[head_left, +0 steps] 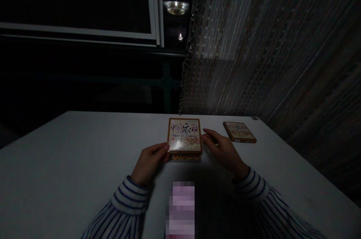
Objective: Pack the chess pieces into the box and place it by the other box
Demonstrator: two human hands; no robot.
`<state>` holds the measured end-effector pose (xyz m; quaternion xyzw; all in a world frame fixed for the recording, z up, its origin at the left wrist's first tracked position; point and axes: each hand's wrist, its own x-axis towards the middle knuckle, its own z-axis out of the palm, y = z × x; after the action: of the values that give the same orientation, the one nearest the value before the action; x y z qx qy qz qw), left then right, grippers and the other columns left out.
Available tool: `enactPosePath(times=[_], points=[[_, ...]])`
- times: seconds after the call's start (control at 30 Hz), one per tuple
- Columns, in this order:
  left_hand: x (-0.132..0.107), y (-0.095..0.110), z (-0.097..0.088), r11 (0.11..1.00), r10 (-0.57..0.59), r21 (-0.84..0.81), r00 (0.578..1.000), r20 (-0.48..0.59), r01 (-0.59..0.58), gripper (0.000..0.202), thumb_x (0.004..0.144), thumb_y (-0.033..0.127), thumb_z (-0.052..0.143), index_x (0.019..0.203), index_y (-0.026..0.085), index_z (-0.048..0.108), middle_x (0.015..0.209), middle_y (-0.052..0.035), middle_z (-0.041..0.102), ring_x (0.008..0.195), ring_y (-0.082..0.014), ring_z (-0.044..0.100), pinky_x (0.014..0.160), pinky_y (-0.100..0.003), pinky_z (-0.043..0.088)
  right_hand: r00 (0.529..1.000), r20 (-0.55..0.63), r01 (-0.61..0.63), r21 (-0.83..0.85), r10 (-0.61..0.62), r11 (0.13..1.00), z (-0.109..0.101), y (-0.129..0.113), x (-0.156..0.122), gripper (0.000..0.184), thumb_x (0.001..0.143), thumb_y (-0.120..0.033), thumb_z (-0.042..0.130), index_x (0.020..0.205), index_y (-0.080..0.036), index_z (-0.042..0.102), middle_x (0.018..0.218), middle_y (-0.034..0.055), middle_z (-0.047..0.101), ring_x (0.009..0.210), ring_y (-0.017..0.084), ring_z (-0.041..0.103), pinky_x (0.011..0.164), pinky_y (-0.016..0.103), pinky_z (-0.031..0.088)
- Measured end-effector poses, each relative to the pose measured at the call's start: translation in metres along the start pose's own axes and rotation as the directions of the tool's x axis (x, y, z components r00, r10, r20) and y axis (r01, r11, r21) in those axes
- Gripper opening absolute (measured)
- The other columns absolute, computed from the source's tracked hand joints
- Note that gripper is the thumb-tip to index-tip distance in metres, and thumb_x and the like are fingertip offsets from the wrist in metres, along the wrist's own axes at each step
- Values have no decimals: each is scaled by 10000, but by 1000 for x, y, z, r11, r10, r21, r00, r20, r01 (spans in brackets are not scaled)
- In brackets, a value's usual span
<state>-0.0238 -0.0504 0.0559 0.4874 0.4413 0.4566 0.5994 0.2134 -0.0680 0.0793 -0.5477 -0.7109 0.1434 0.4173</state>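
A square Chinese chess box lid (pixel 185 136) with a brown border and printed characters is near the table's middle. Below its near edge shows a row of round wooden chess pieces (pixel 186 157); the lid hides whatever else lies under it. My left hand (pixel 150 162) grips the lid's near left corner, thumb on top and fingers partly hidden beneath. Beside the right edge is my right hand (pixel 224 152), its fingers stretched out and apart. Its fingertips are at or against that edge; contact is hard to make out.
On the white table (pixel 70 167), a second flat Chinese chess box or cover (pixel 239 132) lies to the right. A small dark square label (pixel 254 118) is at the far right corner. Behind the table hang a string curtain (pixel 239 43) and a white-framed dark window (pixel 153 5). Lighting is dim.
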Motion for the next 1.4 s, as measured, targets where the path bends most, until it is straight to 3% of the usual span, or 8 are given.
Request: enactPosePath(times=[0.17, 0.3, 0.47, 0.6, 0.83, 1.0, 1.23, 1.4], points=[[1, 0, 0, 1000, -29, 5, 999, -17, 29, 399, 649, 413, 656, 916, 117, 668, 774, -59, 675, 635, -113, 591, 629, -214, 482, 965, -44, 239, -260, -259, 936, -1, 0, -8, 311, 839, -288, 453, 1124, -182, 521, 1051, 100, 609, 927, 202, 577, 798, 380, 469], [1, 0, 1, 994, -85, -68, 995, -50, 81, 349, 632, 361, 687, 888, 125, 674, 775, -48, 677, 618, -89, 591, 629, -193, 492, 912, 29, 382, -419, -408, 824, 0, -1, -12, 274, 828, -266, 478, 1078, -171, 540, 1056, 107, 610, 969, 219, 549, 796, 384, 441], [1, 0, 2, 986, -122, -122, 990, -68, 113, 299, 641, 331, 691, 846, 113, 674, 682, -30, 660, 557, -61, 573, 566, -149, 484, 840, 125, 515, -494, -528, 701, 1, -2, -17, 292, 821, -301, 496, 1082, -172, 523, 1091, 119, 595, 977, 224, 536, 779, 374, 401], [1, 0, 2, 981, -141, -145, 987, -73, 129, 263, 646, 314, 690, 820, 117, 675, 635, -18, 647, 539, -57, 568, 547, -140, 483, 826, 212, 545, -540, -523, 642, 1, -3, -19, 312, 830, -304, 478, 1114, -173, 493, 1148, 119, 564, 997, 225, 519, 776, 386, 365], [0, 0, 2, 971, -159, -185, 987, -37, 149, 262, 653, 300, 689, 805, 87, 669, 659, -42, 643, 533, -53, 554, 528, -130, 485, 811, 247, 561, -586, -531, 584, 3, -5, -20, 282, 847, -270, 459, 1108, -169, 493, 1164, 98, 563, 1025, 213, 505, 802, 391, 326], [2, -4, 1, 972, -174, -165, 984, -35, 166, 316, 660, 319, 681, 852, 69, 663, 722, -66, 647, 532, -50, 536, 533, -146, 495, 776, 226, 586, -603, -589, 541, 6, 1, -20, 259, 839, -234, 478, 1084, -156, 512, 1122, 81, 591, 997, 195, 515, 805, 384, 325], [5, -8, -1, 974, -183, -141, 982, -36, 177, 344, 664, 349, 670, 862, 66, 662, 763, -86, 646, 545, -63, 544, 542, -171, 503, 762, 224, 592, -621, -608, 513, 7, 5, -20, 253, 844, -227, 481, 1085, -168, 527, 1085, 74, 609, 969, 184, 521, 789, 371, 339], [5, -8, -1, 979, -174, -114, 984, -38, 169, 368, 668, 383, 658, 845, 60, 658, 690, -63, 625, 531, -64, 534, 536, -176, 493, 750, 231, 602, -628, -620, 494, 6, 6, -20, 245, 856, -211, 463, 1088, -166, 523, 1092, 53, 610, 961, 176, 521, 780, 365, 344]])
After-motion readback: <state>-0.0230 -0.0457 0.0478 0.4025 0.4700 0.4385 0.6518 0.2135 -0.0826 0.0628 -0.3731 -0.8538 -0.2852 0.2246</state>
